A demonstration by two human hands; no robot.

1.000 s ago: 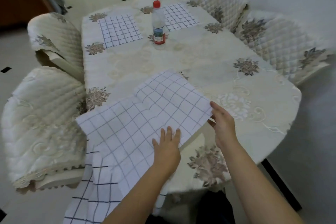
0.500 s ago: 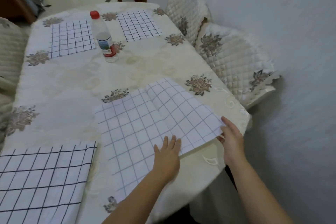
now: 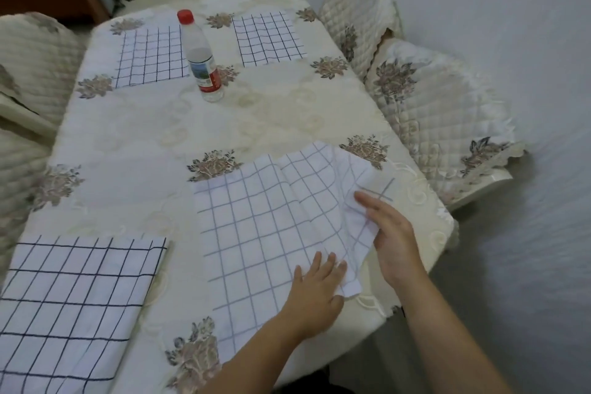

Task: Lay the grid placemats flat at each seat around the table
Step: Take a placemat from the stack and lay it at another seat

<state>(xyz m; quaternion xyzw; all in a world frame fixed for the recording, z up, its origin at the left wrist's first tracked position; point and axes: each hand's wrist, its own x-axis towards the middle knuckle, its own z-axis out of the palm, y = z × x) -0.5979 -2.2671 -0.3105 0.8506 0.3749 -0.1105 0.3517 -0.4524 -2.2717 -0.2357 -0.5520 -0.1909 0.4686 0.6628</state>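
Placemat [image 3: 262, 233] lies on the counter [image 3: 144, 144], near right corner – seemingly soft, light cloth, rumpling easily. Left hand [image 3: 316, 291] presses flat, grip wide; right hand [image 3: 390, 233] at the folded edge – grip unclear; take corners

On the desk [image 3: 144, 144] a water bottle [image 3: 201, 61] stands between the far-left placemat [image 3: 150, 57] and far-right placemat [image 3: 268, 38], behind the near-left placemat [image 3: 73, 291] and near-right placemat [image 3: 262, 233].
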